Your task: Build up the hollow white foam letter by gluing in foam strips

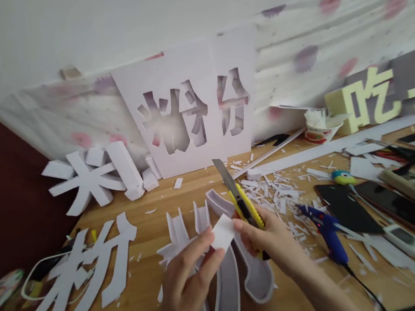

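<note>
Between the thumb and fingers of my left hand (188, 279) is a small white foam board piece (222, 232). My right hand (266, 234) grips a yellow and black utility knife (245, 204), its blade out and pointing up and away from me. The right fingertips also touch the right edge of the small piece. Below both hands lie hollow white character parts (227, 289) with raised side walls, open side up; my hands cover some of them.
Flat white character strokes (111, 268) lie at left, with a thick white character (85, 180) behind. A cut-out board (188, 158) leans on the wall. At right are scraps (272, 190), a blue glue gun (328, 234), dark phones (346, 209) and a paper bowl (320, 131).
</note>
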`<state>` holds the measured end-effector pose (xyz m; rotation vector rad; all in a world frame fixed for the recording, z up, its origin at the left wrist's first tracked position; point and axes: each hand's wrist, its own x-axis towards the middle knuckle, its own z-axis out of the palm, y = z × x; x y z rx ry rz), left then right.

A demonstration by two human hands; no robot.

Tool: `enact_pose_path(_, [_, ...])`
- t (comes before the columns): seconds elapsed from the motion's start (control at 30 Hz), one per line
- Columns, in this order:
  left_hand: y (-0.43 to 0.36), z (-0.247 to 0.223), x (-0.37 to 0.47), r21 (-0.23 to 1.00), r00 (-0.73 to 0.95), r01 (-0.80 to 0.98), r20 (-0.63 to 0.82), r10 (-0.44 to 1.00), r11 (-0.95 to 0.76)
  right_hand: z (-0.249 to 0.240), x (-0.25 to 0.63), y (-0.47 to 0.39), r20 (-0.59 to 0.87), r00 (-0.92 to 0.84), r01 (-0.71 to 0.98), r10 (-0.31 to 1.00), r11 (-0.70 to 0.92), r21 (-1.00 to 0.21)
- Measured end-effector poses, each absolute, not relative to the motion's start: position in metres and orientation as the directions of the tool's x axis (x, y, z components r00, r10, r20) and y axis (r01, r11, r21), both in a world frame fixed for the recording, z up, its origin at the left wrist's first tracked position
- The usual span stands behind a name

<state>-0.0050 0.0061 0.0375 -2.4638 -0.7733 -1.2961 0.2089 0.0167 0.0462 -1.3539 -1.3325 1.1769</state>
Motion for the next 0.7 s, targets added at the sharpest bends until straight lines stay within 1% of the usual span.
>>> enact_pose_path(0.03, [-0.004, 0.036, -0.001, 0.021, 0.448, 0.583, 0.825, 0.343, -0.812, 0.045, 0.204, 0.006, -0.075, -0.040, 0.032, 0.996, -0.074, -0.997])
enact_pose_path(0.1, [-0.021, 0.033, 0.006, 0.116, 0.359, 0.614, 0.840, 0.407, -0.781, 0.040, 0.195, -0.009, -0.129, -0.060, -0.205, 0.990, -0.138, -0.969])
enact_pose_path(0.13, [-0.026, 0.031, 0.008, 0.176, 0.318, 0.618, 0.836, 0.448, -0.766, 0.037, 0.193, -0.014, -0.155, -0.069, -0.271, 0.985, -0.169, -0.948])
enact_pose_path(0.17, [-0.030, 0.031, 0.008, 0.222, 0.297, 0.608, 0.827, 0.478, -0.762, 0.034, 0.191, -0.016, -0.179, -0.081, -0.282, 0.981, -0.195, -0.939])
enact_pose_path(0.23, [-0.031, 0.032, 0.002, 0.264, 0.338, 0.569, 0.788, 0.514, -0.779, 0.028, 0.189, -0.018, -0.210, -0.104, -0.239, 0.972, -0.229, -0.944])
enact_pose_path(0.33, [-0.018, 0.042, -0.020, 0.257, 0.445, 0.560, 0.709, 0.547, -0.788, 0.021, 0.194, -0.016, -0.208, -0.056, -0.155, 0.977, -0.214, -0.965])
enact_pose_path(0.4, [-0.004, 0.052, -0.036, 0.227, 0.484, 0.600, 0.661, 0.574, -0.767, 0.016, 0.205, -0.016, -0.194, 0.026, -0.139, 0.981, -0.189, -0.972])
enact_pose_path(0.47, [0.011, 0.059, -0.049, 0.210, 0.524, 0.597, 0.629, 0.575, -0.774, 0.008, 0.219, -0.018, -0.185, 0.138, -0.099, 0.973, -0.173, -0.980])
enact_pose_path(0.53, [0.025, 0.060, -0.055, 0.206, 0.558, 0.597, 0.587, 0.586, -0.775, -0.003, 0.234, -0.022, -0.168, 0.297, -0.007, 0.940, -0.174, -0.985])
enact_pose_path(0.63, [0.042, 0.053, -0.054, 0.203, 0.612, 0.604, 0.501, 0.612, -0.771, -0.025, 0.249, -0.032, -0.151, 0.488, 0.124, 0.860, -0.239, -0.963])
enact_pose_path(0.7, [0.051, 0.046, -0.049, 0.197, 0.659, 0.602, 0.424, 0.621, -0.774, -0.039, 0.252, -0.039, -0.171, 0.536, 0.146, 0.827, -0.290, -0.946])
